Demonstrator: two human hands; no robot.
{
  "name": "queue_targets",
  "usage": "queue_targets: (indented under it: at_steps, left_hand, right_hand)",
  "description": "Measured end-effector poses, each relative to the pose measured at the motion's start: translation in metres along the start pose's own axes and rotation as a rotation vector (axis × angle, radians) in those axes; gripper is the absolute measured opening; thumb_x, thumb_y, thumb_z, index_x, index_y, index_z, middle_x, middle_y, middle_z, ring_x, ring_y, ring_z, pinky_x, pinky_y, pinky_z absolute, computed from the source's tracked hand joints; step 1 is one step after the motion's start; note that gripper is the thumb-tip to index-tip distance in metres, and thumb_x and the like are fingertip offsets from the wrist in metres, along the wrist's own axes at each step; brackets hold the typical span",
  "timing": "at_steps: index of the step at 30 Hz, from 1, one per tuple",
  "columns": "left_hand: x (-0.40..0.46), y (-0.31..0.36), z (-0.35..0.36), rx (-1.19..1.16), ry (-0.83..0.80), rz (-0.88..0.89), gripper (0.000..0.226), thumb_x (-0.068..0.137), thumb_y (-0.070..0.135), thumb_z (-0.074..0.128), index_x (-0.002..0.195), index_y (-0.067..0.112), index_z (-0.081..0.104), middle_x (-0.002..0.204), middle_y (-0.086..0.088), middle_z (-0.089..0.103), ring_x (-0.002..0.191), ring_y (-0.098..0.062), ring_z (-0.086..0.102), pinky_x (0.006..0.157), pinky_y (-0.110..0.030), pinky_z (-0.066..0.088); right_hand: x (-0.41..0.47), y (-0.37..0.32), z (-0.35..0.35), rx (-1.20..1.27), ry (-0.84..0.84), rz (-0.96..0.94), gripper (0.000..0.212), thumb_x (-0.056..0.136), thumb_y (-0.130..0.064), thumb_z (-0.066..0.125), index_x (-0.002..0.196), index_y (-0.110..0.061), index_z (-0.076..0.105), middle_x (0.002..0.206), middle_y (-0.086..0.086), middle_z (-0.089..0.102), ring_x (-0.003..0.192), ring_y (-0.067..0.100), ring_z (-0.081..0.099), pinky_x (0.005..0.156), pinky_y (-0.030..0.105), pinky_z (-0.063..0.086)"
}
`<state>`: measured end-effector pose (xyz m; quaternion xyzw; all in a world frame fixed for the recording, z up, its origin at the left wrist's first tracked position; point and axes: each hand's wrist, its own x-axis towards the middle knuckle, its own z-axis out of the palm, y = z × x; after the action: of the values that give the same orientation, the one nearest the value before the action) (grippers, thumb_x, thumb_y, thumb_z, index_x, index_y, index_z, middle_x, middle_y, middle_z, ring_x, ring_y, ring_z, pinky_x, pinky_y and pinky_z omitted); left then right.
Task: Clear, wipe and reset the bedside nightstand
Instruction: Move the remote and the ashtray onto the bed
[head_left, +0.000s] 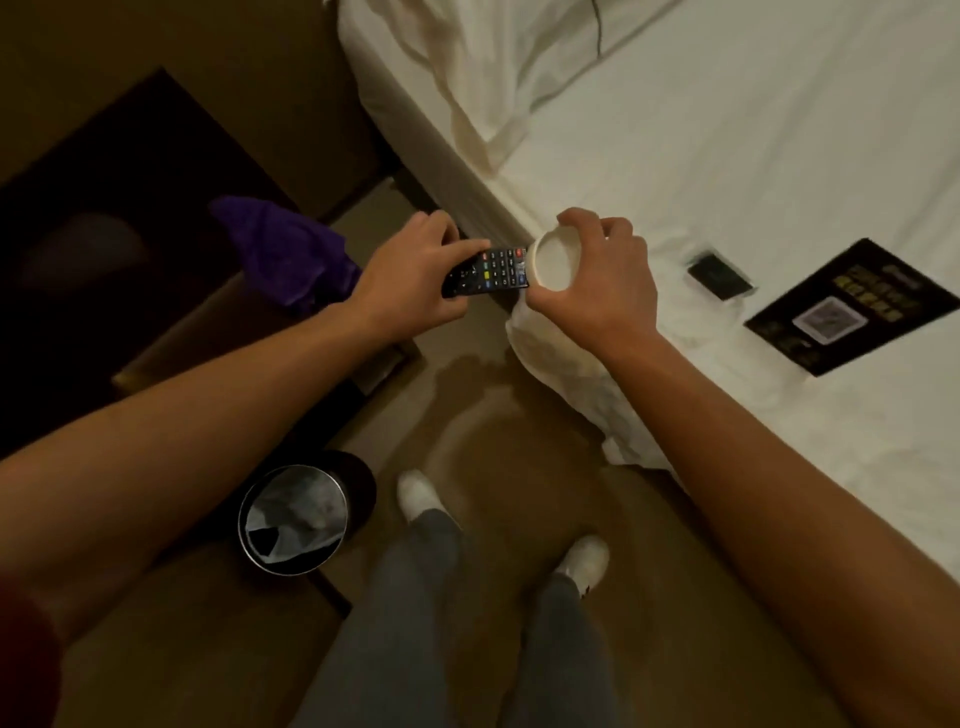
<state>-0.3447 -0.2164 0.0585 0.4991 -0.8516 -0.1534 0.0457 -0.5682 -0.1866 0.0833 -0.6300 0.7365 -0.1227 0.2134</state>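
My left hand (410, 275) grips a black remote control (488, 270) with coloured buttons, thumb on top. My right hand (597, 270) holds a small white round cup (553, 260) by its side, its opening facing me. Both are in the air over the gap between the dark nightstand (104, 218) and the corner of the bed (727, 182). A purple cloth (285, 249) lies crumpled on the nightstand's near right edge.
On the white bed sheet lie a small black box (719, 273) and a black card with a QR code (852, 306). A round bin with a liner (296, 519) stands on the carpet by my white shoes (421, 493). A pillow (467, 78) lies at the bed head.
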Motion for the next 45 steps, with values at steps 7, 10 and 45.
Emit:
queue_targets:
  at_steps: [7, 10, 45]
  left_hand:
    - [0.027, 0.129, 0.03, -0.015, -0.051, 0.087, 0.063, 0.082, 0.033, 0.073, 0.142, 0.024, 0.056, 0.112, -0.009, 0.053, 0.101, -0.027, 0.05, 0.074, -0.044, 0.054]
    - [0.037, 0.184, 0.046, -0.02, -0.063, 0.117, 0.062, 0.082, 0.029, 0.072, 0.142, 0.022, 0.057, 0.113, -0.011, 0.055, 0.104, -0.029, 0.052, 0.076, -0.046, 0.054]
    - [0.189, 0.53, 0.247, 0.122, -0.469, 0.729, 0.06, 0.092, 0.023, 0.069, 0.148, 0.018, 0.049, 0.126, -0.016, 0.052, 0.115, -0.035, 0.05, 0.084, -0.048, 0.052]
  right_hand:
    - [-0.05, 0.117, -0.057, 0.061, 0.051, 0.106, 0.079, 0.069, -0.053, 0.074, 0.141, -0.036, 0.047, 0.133, 0.004, 0.052, 0.121, 0.026, 0.052, 0.085, 0.034, 0.046]
    - [-0.072, 0.169, -0.08, 0.056, 0.081, 0.147, 0.08, 0.069, -0.053, 0.076, 0.141, -0.036, 0.047, 0.135, 0.003, 0.052, 0.122, 0.026, 0.052, 0.086, 0.032, 0.044]
    - [-0.214, 0.554, -0.112, 0.08, 0.143, 0.815, 0.083, 0.071, -0.049, 0.083, 0.142, -0.03, 0.045, 0.138, 0.009, 0.049, 0.123, 0.033, 0.05, 0.093, 0.043, 0.05]
